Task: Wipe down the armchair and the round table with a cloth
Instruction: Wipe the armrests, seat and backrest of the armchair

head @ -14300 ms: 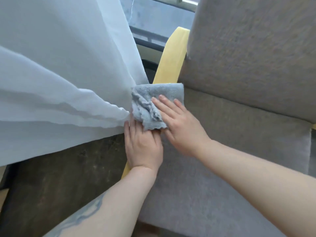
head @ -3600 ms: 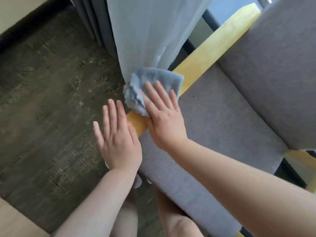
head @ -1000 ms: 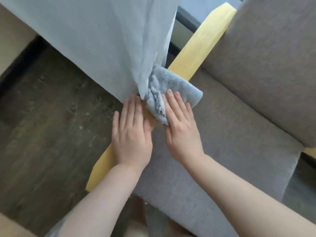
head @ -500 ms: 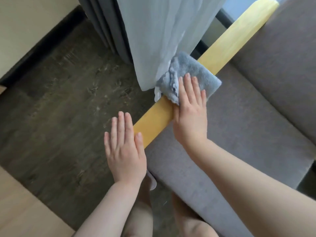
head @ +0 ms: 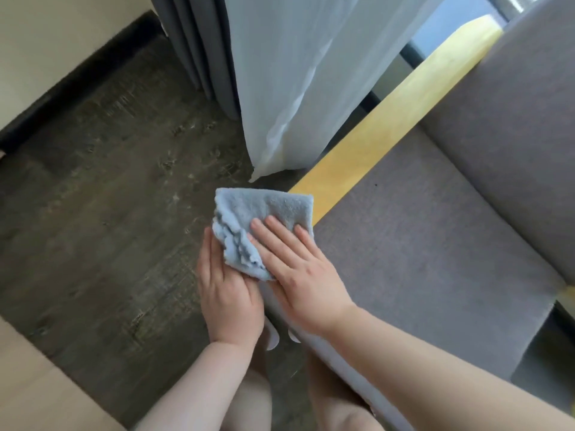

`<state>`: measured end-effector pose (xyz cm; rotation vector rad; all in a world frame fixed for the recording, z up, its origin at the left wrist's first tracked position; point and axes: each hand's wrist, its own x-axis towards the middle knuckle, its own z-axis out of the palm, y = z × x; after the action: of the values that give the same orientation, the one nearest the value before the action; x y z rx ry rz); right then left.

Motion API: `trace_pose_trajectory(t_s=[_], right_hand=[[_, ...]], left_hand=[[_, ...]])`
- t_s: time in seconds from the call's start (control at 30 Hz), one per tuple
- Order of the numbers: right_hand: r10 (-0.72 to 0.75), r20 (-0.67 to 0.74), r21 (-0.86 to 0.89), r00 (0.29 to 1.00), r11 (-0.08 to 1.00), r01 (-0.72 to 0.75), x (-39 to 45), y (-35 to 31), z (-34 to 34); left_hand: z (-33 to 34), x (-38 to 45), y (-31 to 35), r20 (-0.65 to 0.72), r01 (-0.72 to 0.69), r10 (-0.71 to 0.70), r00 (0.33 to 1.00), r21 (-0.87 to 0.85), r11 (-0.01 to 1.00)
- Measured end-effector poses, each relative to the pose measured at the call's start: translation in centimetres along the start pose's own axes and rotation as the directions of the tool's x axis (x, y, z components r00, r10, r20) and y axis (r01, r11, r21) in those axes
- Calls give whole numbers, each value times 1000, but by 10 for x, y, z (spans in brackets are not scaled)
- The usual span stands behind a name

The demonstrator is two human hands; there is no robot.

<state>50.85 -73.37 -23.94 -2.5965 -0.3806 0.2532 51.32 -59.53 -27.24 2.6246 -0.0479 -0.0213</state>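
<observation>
A folded blue cloth (head: 264, 219) lies over the front end of the grey armchair's (head: 435, 228) yellow wooden armrest (head: 389, 132).

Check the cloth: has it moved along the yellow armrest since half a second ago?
Yes. The cloth has slid down the yellow armrest to its near front end, away from the white curtain.

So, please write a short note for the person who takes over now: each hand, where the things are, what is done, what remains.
Right hand: flat, straight fingers pressing the blue cloth onto the near end of the yellow armrest.
Left hand: open, beside the armrest end, its fingertips under the cloth's hanging edge.
Armchair: grey seat to the right, white curtain hanging beside the armrest.
Done: cannot be judged from this view; the cloth is at the armrest's front end.
Left: the other armrest, and the round table, which is not in view.
</observation>
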Motion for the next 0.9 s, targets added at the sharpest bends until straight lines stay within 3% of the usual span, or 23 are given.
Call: trace_pose_trajectory(t_s=[0.07,0.13,0.2,0.23,0.33,0.37,0.4,0.43,0.5,0.53,0.6,0.67,0.73,0.83,0.9], right_hand=[[-83,20,-123,996,989,85,-6,48,-18],[104,-102,-121,989,986,-116,15,68,-30],[270,-200,-40,942,958,-283,35,47,-23],[227,-170,-27,959,972,-235,34,34,-15],[-91,31,-94,995,991,94,-5,47,-20],[-110,30,-138,994,984,113,-10,68,-30],[-44,-11,-164,999,986,41,-7,87,-38],[80,-94,-168,992,981,-95,5,102,-45],[346,-282,-77,895,922,-380,41,104,-51],[397,-317,-36,862,903,-429,53,93,-48],[303,-261,-31,917,946,-322,47,77,-38],[166,-155,-96,974,979,-182,18,93,-44],[236,-202,-123,951,957,-263,21,131,-66],[493,-334,-5,803,851,-525,70,150,-84],[433,-313,-14,845,888,-460,76,139,-77]], left_hand=[[-8,1,3,45,-37,39,998,-44,998],[-10,4,7,29,-38,38,999,-12,999],[-6,4,13,-8,33,-33,999,9,999],[-5,4,16,-19,74,-74,997,8,997],[-6,7,24,19,134,-134,991,17,991],[-8,8,26,43,139,-142,989,51,989],[-9,10,28,60,137,-143,988,94,986],[-9,14,31,73,119,-130,989,133,984],[-3,28,45,131,24,-47,990,175,984],[3,36,54,170,-51,21,985,173,984],[17,55,73,209,-166,133,969,153,974],[27,74,86,190,-196,166,968,157,968],[34,90,94,211,-248,209,955,179,952],[48,115,110,236,-341,298,925,165,925],[57,129,124,243,-379,341,908,131,916]])
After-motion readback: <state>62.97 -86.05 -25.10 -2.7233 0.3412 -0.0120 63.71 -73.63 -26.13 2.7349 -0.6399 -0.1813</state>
